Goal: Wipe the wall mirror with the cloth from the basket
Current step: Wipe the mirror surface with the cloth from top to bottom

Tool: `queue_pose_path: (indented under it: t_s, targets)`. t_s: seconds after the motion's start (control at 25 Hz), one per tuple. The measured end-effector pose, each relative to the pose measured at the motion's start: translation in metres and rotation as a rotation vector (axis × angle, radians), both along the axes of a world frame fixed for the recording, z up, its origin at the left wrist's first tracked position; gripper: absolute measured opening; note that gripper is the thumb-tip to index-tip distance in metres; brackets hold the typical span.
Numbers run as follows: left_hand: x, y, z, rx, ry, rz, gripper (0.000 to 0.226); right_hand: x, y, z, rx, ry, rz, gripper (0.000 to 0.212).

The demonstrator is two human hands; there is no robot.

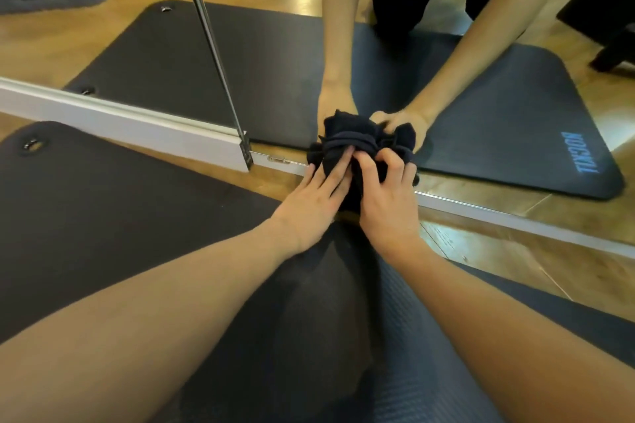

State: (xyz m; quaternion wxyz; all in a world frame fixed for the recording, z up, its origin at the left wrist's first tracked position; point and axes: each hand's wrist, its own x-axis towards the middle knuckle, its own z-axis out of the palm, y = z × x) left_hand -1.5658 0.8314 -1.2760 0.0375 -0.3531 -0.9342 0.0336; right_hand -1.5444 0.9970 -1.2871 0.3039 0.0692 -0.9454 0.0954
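Both hands press a bunched dark cloth [347,161] against the bottom edge of the mirror [481,89], right where the glass meets its pale lower frame [498,216] above the floor [240,178]. The left hand [309,203] lies flat on the cloth, fingers [335,170] spread open and pushing. The right hand [388,196] has its fingers curled into the folds, gripping the cloth. The person kneels on a dark mat [103,209]; the reflection shows the same hands meeting the cloth. The basket is not in view. Wiping looks under way at the mirror's lowest strip. Next, I judge, the cloth needs sliding along or up the glass with steady pressure, kept bunched so it does not slip.
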Motion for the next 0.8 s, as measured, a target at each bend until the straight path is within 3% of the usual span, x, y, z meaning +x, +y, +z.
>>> queue_pose_path:
  t_s: [0.08, 0.28, 0.4, 0.6, 0.8]
  targets:
    - [0.008, 0.004, 0.014, 0.018, -0.038, 0.026, 0.092, 0.002, -0.005, 0.017, -0.086, -0.028, 0.014, 0.070]
    - [0.008, 0.009, 0.090, 0.240, 0.046, 0.083, 0.093, -0.011, -0.013, 0.104, -0.158, 0.121, 0.134, 0.052]
    - [-0.002, 0.004, 0.153, 0.293, 0.207, 0.073, 0.091, -0.023, -0.019, 0.173, -0.117, 0.223, 0.206, 0.045]
    - [-0.026, -0.026, 0.289, 0.351, 0.270, 0.005, 0.094, -0.040, -0.032, 0.308, -0.062, 0.329, 0.287, 0.053]
    - [-0.051, -0.056, 0.396, 0.438, 0.361, -0.088, 0.093, -0.063, -0.064, 0.416, -0.053, 0.550, 0.212, 0.052]
